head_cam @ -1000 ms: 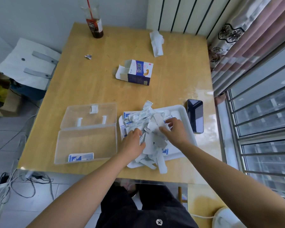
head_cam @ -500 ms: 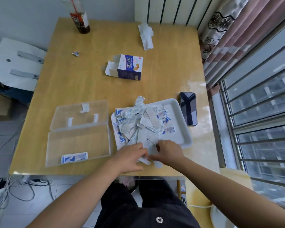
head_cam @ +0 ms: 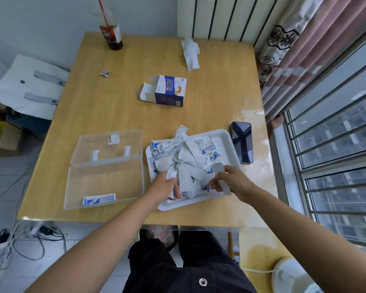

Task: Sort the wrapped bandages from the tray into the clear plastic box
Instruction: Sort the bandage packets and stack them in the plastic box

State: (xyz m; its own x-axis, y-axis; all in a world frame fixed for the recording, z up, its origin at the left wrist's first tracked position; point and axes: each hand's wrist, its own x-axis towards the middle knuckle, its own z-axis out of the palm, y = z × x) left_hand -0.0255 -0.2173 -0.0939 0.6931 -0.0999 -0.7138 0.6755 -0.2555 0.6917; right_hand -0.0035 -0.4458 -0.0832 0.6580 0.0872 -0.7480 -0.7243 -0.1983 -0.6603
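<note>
Though open, box (head_cam: 106,178) with one bandage (head_cam: 99,199).

Clear plastic box (head_cam: 106,166) lies left of tray (head_cam: 226,138).

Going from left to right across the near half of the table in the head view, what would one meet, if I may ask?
clear plastic box → white tray heaped with wrapped bandages → phone
</note>
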